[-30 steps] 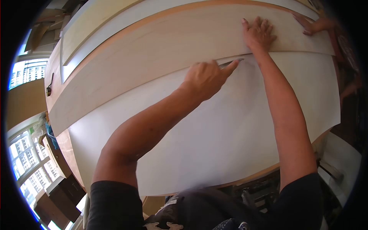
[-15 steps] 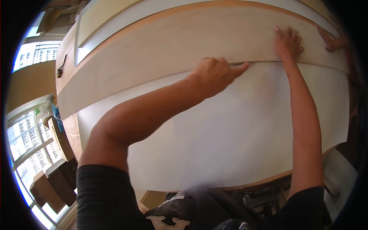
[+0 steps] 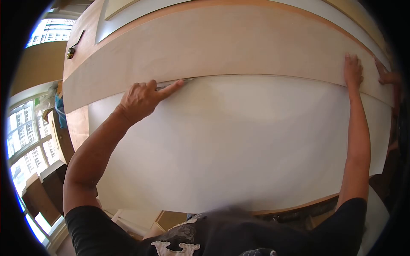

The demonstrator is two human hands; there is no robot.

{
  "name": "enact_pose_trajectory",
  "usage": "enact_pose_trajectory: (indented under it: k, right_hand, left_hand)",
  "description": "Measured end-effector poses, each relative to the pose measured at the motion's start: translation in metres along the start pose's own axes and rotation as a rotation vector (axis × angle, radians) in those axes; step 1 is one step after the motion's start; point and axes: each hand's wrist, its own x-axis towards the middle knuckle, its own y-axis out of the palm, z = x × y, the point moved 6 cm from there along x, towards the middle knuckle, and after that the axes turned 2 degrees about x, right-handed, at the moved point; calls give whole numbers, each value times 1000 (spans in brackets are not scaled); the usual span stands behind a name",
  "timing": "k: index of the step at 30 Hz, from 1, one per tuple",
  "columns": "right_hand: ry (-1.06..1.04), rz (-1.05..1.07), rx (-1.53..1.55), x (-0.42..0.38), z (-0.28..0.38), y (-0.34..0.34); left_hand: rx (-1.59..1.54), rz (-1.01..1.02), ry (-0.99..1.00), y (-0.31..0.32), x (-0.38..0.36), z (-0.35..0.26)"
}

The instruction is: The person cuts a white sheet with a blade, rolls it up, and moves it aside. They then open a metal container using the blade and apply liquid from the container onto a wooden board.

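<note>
My left hand (image 3: 143,99) is closed around a slim metal utility knife (image 3: 167,84), with the index finger stretched along it. The knife's tip lies against the near edge of a long, pale wooden board (image 3: 205,47). Under that edge a large white sheet (image 3: 222,141) spreads toward my body. Most of the knife's handle is hidden in the palm. Farther right, my right hand (image 3: 353,71) presses on the board near its right end, fingers extended and nothing held.
Another person's hand (image 3: 386,76) rests on the board's right end. A tape measure (image 3: 71,53) lies on the worktable (image 3: 77,128) at the left. More pale panels (image 3: 117,7) lie along the far side. Windows (image 3: 25,132) and brown boxes (image 3: 40,194) stand at left.
My left hand has slid left along the board's edge with the knife. My right hand appears farther right in view, still on the board. The view has shifted somewhat.
</note>
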Motion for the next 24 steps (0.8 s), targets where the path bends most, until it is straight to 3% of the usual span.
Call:
enact_pose_trajectory:
  k: [2,6,9,10,11,13,16,20,24]
  right_hand:
    - [-15,-17,27,-1,7,6]
    - [4,-76,5,-2,5,5]
    - [1,-73,16,-11,14,-7]
    - [-5,-71,27,-13,16,-11]
    - [2,-69,28,-17,17,-13]
    - [10,-69,34,-19,19,-17]
    - [24,-31,103,-22,20,-22]
    - [23,-33,116,-21,18,-18]
    - [38,-14,103,-21,18,-18]
  left_hand:
    - [-62,18,-48,5,-17,10]
    - [-129,264,-215,-20,-6,-5]
    - [-188,117,-127,-58,40,-64]
    - [-201,34,-50,-74,72,-93]
    - [-201,121,-31,-91,112,-123]
    - [-245,-42,141,-118,193,-179]
    - [-279,-68,206,-156,299,-242]
    - [-190,-17,202,-162,370,-273]
    - [-224,-21,232,-160,368,-265]
